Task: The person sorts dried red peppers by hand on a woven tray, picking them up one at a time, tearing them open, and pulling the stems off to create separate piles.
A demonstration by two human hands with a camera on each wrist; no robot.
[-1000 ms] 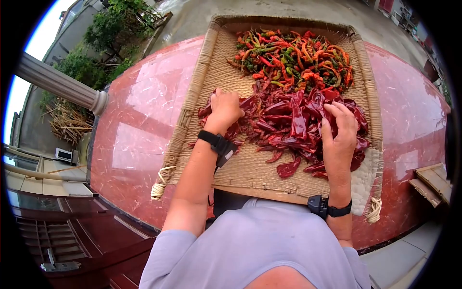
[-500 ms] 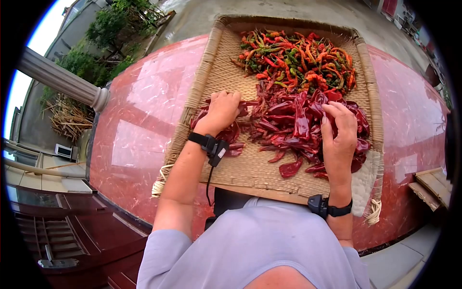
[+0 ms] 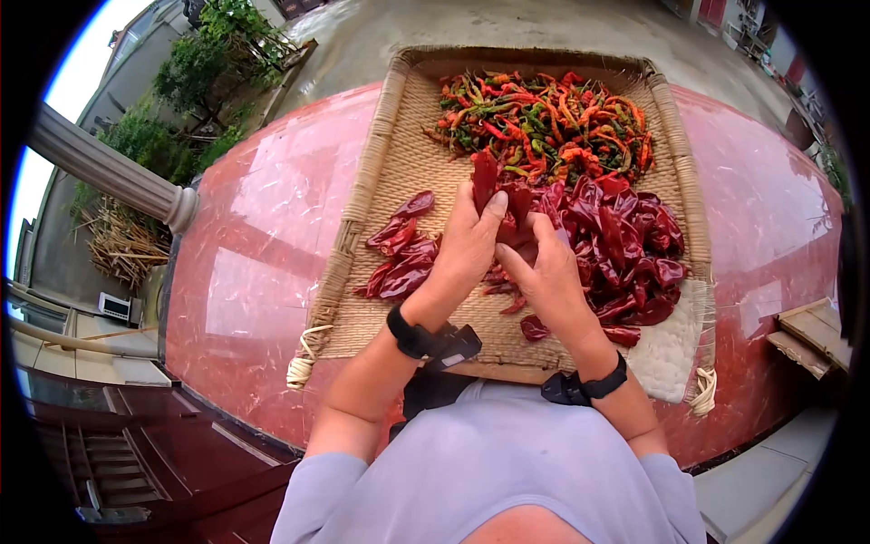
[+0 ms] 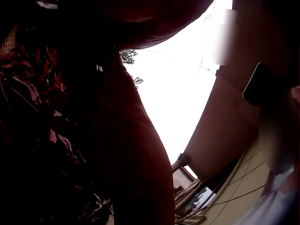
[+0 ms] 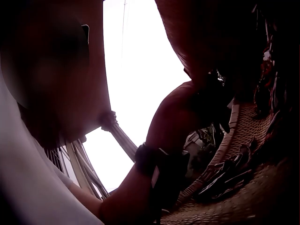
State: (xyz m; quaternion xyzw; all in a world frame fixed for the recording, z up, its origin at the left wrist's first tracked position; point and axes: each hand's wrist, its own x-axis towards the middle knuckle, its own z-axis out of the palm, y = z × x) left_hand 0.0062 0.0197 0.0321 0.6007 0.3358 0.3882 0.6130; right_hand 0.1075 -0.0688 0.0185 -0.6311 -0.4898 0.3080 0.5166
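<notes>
Head view: the left hand (image 3: 467, 243) and right hand (image 3: 546, 272) meet over the middle of the tray (image 3: 362, 181). Both are closed round one bunch of dark red chillies (image 3: 489, 179), whose tips stick up above the fingers.
- On the tray's right half, just beside the right hand: a red heap (image 3: 625, 245).
- At the tray's far end: a mixed heap (image 3: 544, 113) of green, orange and red.
- Near the tray's left rim: a small pile (image 3: 403, 254).
- Under the tray: a red worktop (image 3: 263, 236).

Left wrist view: dark. It shows the underside of the hand, with chillies dim at the left. The grip cannot be told here.

Right wrist view: dark. It shows the left forearm with a wristband (image 5: 150, 161), and the small pile by the tray's rim.
</notes>
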